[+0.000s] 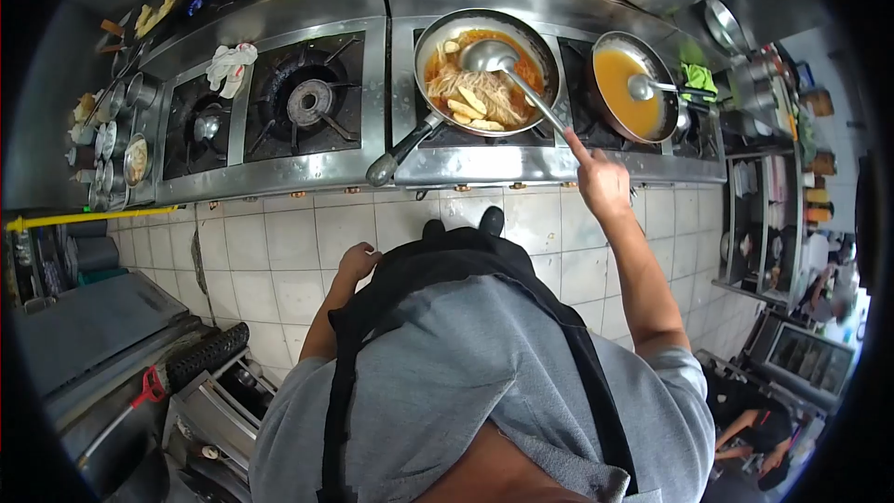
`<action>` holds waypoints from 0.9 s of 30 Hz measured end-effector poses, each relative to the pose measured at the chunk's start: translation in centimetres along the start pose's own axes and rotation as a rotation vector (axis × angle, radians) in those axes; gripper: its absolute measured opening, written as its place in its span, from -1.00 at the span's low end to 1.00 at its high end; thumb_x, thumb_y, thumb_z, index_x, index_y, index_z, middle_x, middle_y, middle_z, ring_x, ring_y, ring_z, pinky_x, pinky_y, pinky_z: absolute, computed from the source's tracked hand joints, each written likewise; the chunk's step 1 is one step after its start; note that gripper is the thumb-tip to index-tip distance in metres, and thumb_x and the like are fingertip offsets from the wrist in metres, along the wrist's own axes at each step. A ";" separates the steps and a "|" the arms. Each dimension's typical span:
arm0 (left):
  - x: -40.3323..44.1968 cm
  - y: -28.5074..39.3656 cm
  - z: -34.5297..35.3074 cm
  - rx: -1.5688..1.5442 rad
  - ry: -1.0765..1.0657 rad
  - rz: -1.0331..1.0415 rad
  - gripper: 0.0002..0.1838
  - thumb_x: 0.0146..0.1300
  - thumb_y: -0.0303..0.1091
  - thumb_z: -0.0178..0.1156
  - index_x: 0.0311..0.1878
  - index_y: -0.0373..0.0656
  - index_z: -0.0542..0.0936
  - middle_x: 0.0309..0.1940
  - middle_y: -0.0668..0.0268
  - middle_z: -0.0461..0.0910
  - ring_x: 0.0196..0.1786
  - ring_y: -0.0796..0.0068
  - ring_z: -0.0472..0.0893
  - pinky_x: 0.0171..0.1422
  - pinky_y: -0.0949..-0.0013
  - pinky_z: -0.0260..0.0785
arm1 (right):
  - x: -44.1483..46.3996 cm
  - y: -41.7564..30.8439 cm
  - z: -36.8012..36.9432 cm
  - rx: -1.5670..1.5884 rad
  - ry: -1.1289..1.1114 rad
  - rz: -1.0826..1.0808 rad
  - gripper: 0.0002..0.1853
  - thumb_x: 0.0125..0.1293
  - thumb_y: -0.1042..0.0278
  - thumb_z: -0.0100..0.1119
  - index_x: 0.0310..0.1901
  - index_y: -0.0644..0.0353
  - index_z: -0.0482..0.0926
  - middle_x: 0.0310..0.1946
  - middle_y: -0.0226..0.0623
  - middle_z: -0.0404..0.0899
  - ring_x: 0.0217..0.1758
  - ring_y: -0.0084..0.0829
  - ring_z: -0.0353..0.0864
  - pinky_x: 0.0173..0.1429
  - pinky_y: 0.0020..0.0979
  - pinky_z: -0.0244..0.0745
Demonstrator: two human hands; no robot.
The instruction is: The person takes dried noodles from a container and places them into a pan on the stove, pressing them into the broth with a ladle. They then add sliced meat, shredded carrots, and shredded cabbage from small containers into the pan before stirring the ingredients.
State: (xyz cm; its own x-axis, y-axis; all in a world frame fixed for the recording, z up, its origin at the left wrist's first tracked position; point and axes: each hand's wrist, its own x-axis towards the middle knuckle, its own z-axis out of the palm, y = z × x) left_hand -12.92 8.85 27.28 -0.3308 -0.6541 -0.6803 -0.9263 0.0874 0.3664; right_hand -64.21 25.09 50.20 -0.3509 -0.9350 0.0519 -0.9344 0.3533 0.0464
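My right hand [603,182] is closed around the handle of a ladle [535,98], with the index finger stretched along it. The ladle's bowl rests in a frying pan [549,47] on the stove. Thin pale noodles [498,98], yellowish wedges [470,102] and orange-red sauce lie in that pan. Its dark handle [410,149] points toward me at the lower left, untouched. My left hand [358,262] hangs beside my black apron, well away from the stove, fingers loosely bent and apart with nothing visible in them.
Right of the noodles, a second pan [610,84] holds orange-yellow liquid and another ladle [643,87]. An unlit burner [310,102] and a white cloth [230,68] are at left. Several metal containers [110,144] line the far left. Another person [764,433] is at lower right.
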 end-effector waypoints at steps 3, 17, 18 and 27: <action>-0.5 -0.8 0.1 0.046 -0.040 -0.013 -0.38 0.15 0.12 0.29 0.09 -0.21 0.68 0.03 -0.04 0.70 0.16 -0.01 0.65 0.27 0.10 0.48 | 0.1 0.7 -0.1 -0.085 -0.014 -0.035 -0.19 0.26 0.47 0.13 0.52 -0.46 0.27 -0.44 -0.23 0.58 -0.48 -0.16 0.68 -0.28 -0.10 0.60; 0.5 2.1 -0.8 0.037 0.030 0.058 -0.44 0.19 0.08 0.28 0.05 -0.22 0.69 0.00 0.01 0.71 0.11 0.00 0.67 0.22 0.10 0.50 | 5.6 -1.1 -3.5 0.134 0.057 -0.047 -0.29 0.24 0.47 0.08 0.44 -0.39 0.41 -0.40 -0.13 0.66 -0.38 -0.07 0.69 -0.23 -0.02 0.61; 0.4 2.0 -0.7 0.017 0.032 0.049 -0.44 0.17 0.07 0.27 0.06 -0.19 0.68 0.02 0.01 0.70 0.13 0.00 0.65 0.24 0.08 0.49 | 5.7 -0.7 -4.5 0.146 0.015 -0.043 -0.28 0.23 0.46 0.11 0.43 -0.41 0.41 -0.38 -0.11 0.67 -0.33 -0.07 0.70 -0.16 -0.04 0.61; -0.8 0.1 0.1 0.056 -0.049 -0.022 -0.44 0.17 0.07 0.29 0.07 -0.18 0.68 0.02 -0.01 0.70 0.14 0.00 0.66 0.25 0.10 0.49 | 4.2 -0.3 -11.2 0.248 -0.070 -0.003 -0.27 0.19 0.45 0.25 0.41 -0.39 0.44 -0.35 -0.12 0.70 -0.21 -0.05 0.70 -0.04 -0.05 0.59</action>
State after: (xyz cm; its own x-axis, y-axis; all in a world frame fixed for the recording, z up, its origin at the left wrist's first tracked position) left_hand -12.78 9.49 27.79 -0.3179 -0.6184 -0.7187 -0.9415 0.1163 0.3164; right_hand -64.66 21.41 61.53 -0.3440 -0.9388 -0.0172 -0.9188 0.3403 -0.1999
